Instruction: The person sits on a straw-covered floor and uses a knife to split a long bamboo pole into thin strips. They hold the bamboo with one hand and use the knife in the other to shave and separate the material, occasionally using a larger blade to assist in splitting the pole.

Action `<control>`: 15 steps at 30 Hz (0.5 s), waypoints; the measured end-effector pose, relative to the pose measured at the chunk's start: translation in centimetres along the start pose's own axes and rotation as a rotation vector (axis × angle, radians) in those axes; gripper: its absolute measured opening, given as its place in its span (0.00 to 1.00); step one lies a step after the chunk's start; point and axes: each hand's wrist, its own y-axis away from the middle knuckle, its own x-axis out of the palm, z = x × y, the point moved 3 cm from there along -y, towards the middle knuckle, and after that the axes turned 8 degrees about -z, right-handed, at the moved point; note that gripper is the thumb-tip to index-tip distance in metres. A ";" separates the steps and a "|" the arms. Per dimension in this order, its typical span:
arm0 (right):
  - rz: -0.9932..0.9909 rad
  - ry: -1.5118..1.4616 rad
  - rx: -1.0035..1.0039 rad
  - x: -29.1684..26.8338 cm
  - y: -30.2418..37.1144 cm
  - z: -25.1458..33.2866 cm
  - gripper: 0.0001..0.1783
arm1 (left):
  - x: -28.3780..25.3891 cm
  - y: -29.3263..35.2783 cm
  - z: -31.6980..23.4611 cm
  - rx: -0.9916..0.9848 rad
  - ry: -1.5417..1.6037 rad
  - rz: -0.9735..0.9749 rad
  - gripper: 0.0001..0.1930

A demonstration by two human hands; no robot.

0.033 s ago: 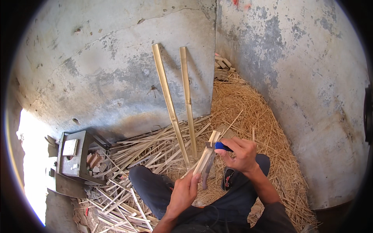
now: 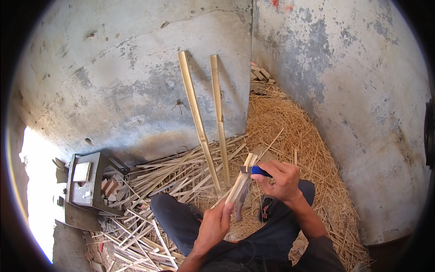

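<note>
My left hand is closed around the lower end of a short split bamboo piece, which tilts up and away to the right. My right hand grips the blue handle of a knife. Its dark, flat blade lies across the bamboo close to the upper end. Beneath them, between my legs, stands a greyish-brown stick-like thing; its top is hidden behind the bamboo, so its kind does not show.
Two long split bamboo poles lean against the weathered wall. Loose bamboo strips lie to the left, and straw-like shavings heap up on the right. A dark wooden box-like piece is at far left.
</note>
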 end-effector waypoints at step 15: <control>-0.211 -0.092 0.694 -4.1 -1.7 -11.8 0.17 | -1.5 3.4 3.0 -0.102 0.046 0.098 0.19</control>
